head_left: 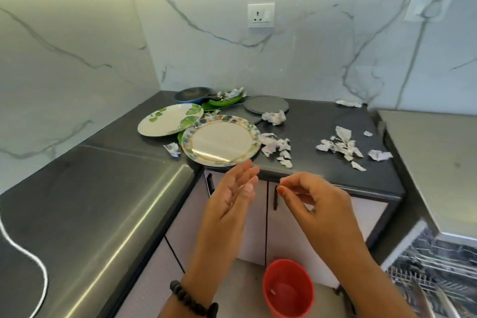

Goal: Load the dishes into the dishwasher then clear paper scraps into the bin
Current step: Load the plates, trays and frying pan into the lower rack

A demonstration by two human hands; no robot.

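Both hands (pixel 268 196) empty above red bin (pixel 287 289); plates (pixel 222 141) on counter (pixel 322 131).

Plates: two patterned (pixel 221 140) (pixel 170 120), one grey (pixel 266 104). Pan (pixel 192 94): one. Red bin (pixel 288 288): one; paper scraps (pixel 340 147): many, uncounted.
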